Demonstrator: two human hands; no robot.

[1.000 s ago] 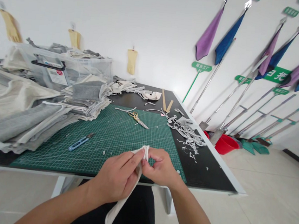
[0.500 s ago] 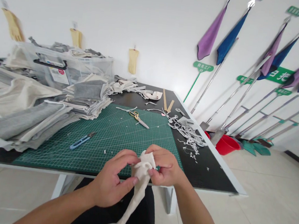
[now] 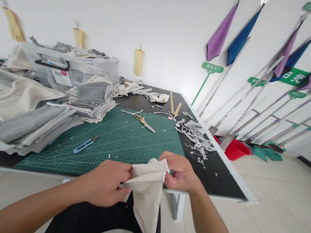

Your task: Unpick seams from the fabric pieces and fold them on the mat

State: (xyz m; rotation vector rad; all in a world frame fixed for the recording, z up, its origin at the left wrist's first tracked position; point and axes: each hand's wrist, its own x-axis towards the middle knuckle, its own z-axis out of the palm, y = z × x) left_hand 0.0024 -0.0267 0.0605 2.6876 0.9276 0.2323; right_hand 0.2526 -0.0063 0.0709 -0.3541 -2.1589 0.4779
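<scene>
A cream knit fabric piece [image 3: 148, 189] is stretched between my two hands at the table's front edge, its top folded over like a hem and its long tail hanging toward my lap. My left hand [image 3: 107, 183] pinches the folded edge on the left, thumb below. On the opposite corner my right hand [image 3: 179, 172] is closed, fingers curled around the cloth. Beyond them, on the green cutting mat [image 3: 131, 143], lie gold-handled scissors [image 3: 145, 123] and a blue-handled cutting tool [image 3: 86, 144].
Piles of folded grey and cream fabric [image 3: 28, 126] cover the left side. Behind stands a clear plastic box [image 3: 66, 71] full of cloth. Grey fabric scraps [image 3: 194, 136] and wooden strips [image 3: 171, 103] lie at right. A red bucket [image 3: 237, 150] and mops stand by the wall.
My hands have moved apart, the left one leftward and the right one slightly right. The bunched cream fabric is now spread wide between them.
</scene>
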